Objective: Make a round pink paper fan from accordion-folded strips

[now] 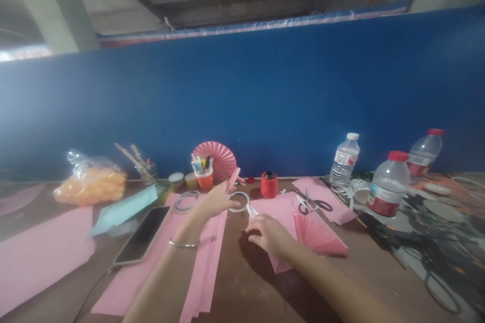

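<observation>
Pinching white tape strip (250, 210) in right hand (268, 234), folded pink paper (233, 180) in left hand (216, 201) above table (242, 282); showing round fan (216, 156) apparently formed, pleated piece (320, 238) unjoined, flat pink sheets (45, 257) unpleated

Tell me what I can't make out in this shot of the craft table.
- Inner end of the pink folded piece: head view, hidden by the left hand.
- Near end of the white strip: head view, covered by the right hand.
- Wording on the bottle labels: head view, blurred.
- Far-left pink sheet: head view, cut off by the left edge.
</observation>
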Available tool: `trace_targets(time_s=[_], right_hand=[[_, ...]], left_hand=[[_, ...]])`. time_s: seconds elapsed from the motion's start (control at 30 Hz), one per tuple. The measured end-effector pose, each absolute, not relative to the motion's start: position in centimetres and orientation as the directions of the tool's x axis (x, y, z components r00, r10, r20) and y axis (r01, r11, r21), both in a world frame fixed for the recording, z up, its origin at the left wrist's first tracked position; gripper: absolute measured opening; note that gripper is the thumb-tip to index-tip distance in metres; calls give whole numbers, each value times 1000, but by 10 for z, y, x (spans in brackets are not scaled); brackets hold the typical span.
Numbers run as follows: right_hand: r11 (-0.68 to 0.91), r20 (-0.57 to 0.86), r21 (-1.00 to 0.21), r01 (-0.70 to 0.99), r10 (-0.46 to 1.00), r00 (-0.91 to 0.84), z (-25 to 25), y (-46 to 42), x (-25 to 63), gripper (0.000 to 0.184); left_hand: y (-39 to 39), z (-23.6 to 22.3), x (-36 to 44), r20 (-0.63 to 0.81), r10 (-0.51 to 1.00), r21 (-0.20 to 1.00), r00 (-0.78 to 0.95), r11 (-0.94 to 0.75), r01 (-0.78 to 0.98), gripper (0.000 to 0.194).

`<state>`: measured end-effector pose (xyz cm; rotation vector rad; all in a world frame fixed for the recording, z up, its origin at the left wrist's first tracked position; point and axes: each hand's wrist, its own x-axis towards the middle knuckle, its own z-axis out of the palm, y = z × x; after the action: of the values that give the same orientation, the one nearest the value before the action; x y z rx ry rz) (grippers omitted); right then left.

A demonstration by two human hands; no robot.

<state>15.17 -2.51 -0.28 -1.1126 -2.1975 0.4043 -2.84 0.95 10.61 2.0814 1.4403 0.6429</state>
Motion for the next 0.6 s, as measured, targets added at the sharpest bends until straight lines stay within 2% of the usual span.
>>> trace_targets(time_s=[0.07,0.17,0.37,0.5,0.6], right_hand=[[625,395,-475,619,780,-485,-6,-28,150,17],[593,397,-457,663,803,-444,-8,-31,147,23],[520,472,-519,678,836,-280,-6,-31,145,13],[501,446,-595,629,856,-260,-6,-31,147,7],[490,430,-601,631,864,-261,-9,-31,149,13]], left_hand=[[10,112,-37,122,948,657,292,-298,692,48],[8,118,-42,156,953,656,261,-297,694,48],[2,122,-36,192,929,609,316,-365,704,40],[2,118,-31,154,930,583,333,-358,730,39],[3,114,-27,131,927,592,352,-358,722,40]])
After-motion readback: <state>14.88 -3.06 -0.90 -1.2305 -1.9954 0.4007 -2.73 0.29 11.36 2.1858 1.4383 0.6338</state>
